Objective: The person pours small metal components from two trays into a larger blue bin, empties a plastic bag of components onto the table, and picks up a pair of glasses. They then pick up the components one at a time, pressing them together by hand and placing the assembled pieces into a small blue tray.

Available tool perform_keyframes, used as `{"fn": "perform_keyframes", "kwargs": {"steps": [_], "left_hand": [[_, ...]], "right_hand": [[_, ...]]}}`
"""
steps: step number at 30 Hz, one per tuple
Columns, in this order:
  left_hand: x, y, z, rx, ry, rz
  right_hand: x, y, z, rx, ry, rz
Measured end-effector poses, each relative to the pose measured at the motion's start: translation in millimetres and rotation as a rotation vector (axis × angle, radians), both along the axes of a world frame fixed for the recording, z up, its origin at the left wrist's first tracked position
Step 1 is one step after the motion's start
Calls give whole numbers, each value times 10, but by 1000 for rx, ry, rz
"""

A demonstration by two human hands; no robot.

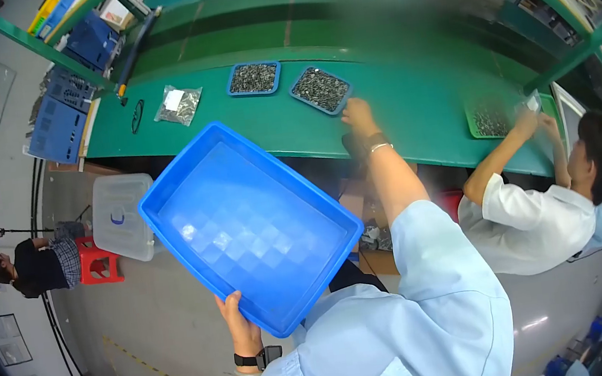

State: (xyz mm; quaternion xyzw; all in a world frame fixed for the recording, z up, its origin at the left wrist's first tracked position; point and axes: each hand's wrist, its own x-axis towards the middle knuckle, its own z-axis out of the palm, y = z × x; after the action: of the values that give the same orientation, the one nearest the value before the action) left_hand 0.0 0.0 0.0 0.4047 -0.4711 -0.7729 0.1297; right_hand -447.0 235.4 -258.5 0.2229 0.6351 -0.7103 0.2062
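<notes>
My left hand grips the lower left rim of a big blue plastic tray, thumb over the edge. The tray is tilted in front of me and its inside shows bare. At the green bench's front, my right hand is closed at the near right corner of a small blue tray full of small dark metal parts, its fingers on the rim. A second small blue tray of similar parts sits to its left. Further left lie a clear bag of parts with a white label and a black ring-shaped thing.
A co-worker sits at the right by a green tray of parts. Blue bins stand at the left bench end. A clear lidded box, a red stool and another person are further left. Green frame posts flank the bench.
</notes>
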Motion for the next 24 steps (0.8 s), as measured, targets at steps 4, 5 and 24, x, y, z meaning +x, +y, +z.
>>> {"fn": "perform_keyframes", "kwargs": {"steps": [4,5,24], "left_hand": [[-811,-393,-271,23,-16,-19],[-741,-363,-280,36,-32,2],[-1097,-925,-615,224,-107,-321]], "right_hand": [[-549,-50,130,332,325,102],[-381,-106,104,238,220,40],[285,-507,1766,-119,259,9]]}}
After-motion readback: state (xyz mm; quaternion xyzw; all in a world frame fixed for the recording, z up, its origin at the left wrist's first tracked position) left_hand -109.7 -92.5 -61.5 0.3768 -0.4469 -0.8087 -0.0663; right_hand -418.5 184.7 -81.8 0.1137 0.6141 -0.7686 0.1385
